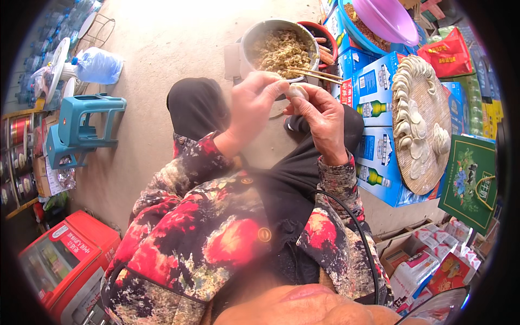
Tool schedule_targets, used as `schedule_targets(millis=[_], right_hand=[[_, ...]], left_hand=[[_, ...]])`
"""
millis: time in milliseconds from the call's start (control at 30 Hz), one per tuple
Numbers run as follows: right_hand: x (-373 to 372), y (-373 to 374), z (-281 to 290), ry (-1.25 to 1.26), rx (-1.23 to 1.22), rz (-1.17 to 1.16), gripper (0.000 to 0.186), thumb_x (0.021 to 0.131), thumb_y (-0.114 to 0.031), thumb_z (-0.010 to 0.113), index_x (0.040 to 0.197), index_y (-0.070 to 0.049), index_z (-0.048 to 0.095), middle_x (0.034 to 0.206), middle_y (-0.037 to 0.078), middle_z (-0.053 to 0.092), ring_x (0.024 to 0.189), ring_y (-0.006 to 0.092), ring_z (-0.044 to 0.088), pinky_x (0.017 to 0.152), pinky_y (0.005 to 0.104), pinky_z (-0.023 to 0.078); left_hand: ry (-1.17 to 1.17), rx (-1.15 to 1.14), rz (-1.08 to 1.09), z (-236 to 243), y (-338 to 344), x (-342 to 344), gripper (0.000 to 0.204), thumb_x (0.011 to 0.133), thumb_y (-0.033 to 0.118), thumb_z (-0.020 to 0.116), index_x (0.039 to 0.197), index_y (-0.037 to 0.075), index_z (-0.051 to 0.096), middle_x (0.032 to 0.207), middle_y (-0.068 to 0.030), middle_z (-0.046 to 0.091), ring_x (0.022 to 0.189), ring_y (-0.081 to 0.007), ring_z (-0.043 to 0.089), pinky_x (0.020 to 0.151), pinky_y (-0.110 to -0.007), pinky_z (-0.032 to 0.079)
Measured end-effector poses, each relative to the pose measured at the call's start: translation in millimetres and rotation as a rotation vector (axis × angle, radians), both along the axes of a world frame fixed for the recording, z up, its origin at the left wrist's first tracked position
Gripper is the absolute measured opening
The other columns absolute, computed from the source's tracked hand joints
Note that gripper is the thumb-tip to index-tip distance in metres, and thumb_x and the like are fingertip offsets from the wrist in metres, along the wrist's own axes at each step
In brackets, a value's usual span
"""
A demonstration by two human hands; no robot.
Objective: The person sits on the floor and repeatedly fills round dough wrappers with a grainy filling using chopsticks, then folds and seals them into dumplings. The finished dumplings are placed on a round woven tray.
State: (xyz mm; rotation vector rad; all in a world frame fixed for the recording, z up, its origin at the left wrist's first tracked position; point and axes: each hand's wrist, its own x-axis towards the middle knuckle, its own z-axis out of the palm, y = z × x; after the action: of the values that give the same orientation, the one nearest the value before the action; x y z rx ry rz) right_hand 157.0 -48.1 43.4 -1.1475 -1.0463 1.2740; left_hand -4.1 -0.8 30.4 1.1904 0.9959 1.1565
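Note:
A small pale dumpling is pinched between my two hands above my lap. My right hand grips it between thumb and fingers. From the other side, the closed fingers of my left hand press at its edge. Just beyond them stands a metal pot of yellow-green filling, with a pair of chopsticks lying across its rim. To the right, a round woven board carries rows of folded dumplings, some loose flat wrappers and a small pile of wrappers.
Blue cartons support the board. Corn cobs sit in a red basin behind the pot. A pink basin rests over a blue one. Blue stools stand left, and a red cooler-like box lower left. A green box is far right.

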Motion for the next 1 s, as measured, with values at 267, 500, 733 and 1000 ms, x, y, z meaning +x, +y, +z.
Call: schedule_targets(millis=[267, 500, 733, 1000], right_hand=[[-2.2, -0.7, 5.3, 0.038, 0.012, 0.018, 0.029, 0.093, -0.002, 0.068, 0.121, 0.005, 0.066, 0.106, 0.008, 0.07, 0.088, 0.0117, 0.067, 0.079, 0.0262, 0.055], [-0.5, 0.3, 3.3, 0.032, -0.01, -0.001, 0.026, 0.091, -0.001, 0.069, 0.117, 0.003, 0.068, 0.107, 0.007, 0.07, 0.092, 0.0118, 0.066, 0.08, 0.026, 0.055], [2.7, 0.9, -4.4, -0.035, 0.02, 0.03, 0.03, 0.091, -0.002, 0.073, 0.119, 0.004, 0.064, 0.103, 0.007, 0.07, 0.082, 0.0098, 0.066, 0.07, 0.0236, 0.056], [0.9, 0.0, -2.5, -0.008, -0.016, 0.019, 0.028, 0.09, -0.002, 0.074, 0.116, 0.002, 0.066, 0.097, 0.004, 0.072, 0.075, 0.0072, 0.064, 0.065, 0.0205, 0.051]], left_hand=[[0.054, 0.095, -0.04, 1.1, 3.2, 0.5, 0.011, 0.092, 0.008, 0.068, 0.093, -0.001, 0.075, 0.094, -0.009, 0.072, 0.095, -0.0173, 0.065, 0.084, -0.029, 0.051], [-0.018, 0.124, 0.014, 5.6, 2.8, 3.0, 0.008, 0.088, 0.006, 0.072, 0.092, 0.0, 0.075, 0.095, -0.008, 0.071, 0.095, -0.0163, 0.063, 0.086, -0.03, 0.05], [0.215, 0.335, -0.027, 1.6, 3.2, -0.5, 0.009, 0.089, -0.001, 0.067, 0.092, 0.0, 0.075, 0.096, -0.0053, 0.069, 0.098, -0.014, 0.061, 0.089, -0.029, 0.049], [0.181, 0.377, -0.051, 4.9, 3.3, 3.3, 0.005, 0.081, 0.004, 0.076, 0.086, 0.002, 0.076, 0.095, -0.0088, 0.072, 0.097, -0.0217, 0.061, 0.086, -0.034, 0.048]])
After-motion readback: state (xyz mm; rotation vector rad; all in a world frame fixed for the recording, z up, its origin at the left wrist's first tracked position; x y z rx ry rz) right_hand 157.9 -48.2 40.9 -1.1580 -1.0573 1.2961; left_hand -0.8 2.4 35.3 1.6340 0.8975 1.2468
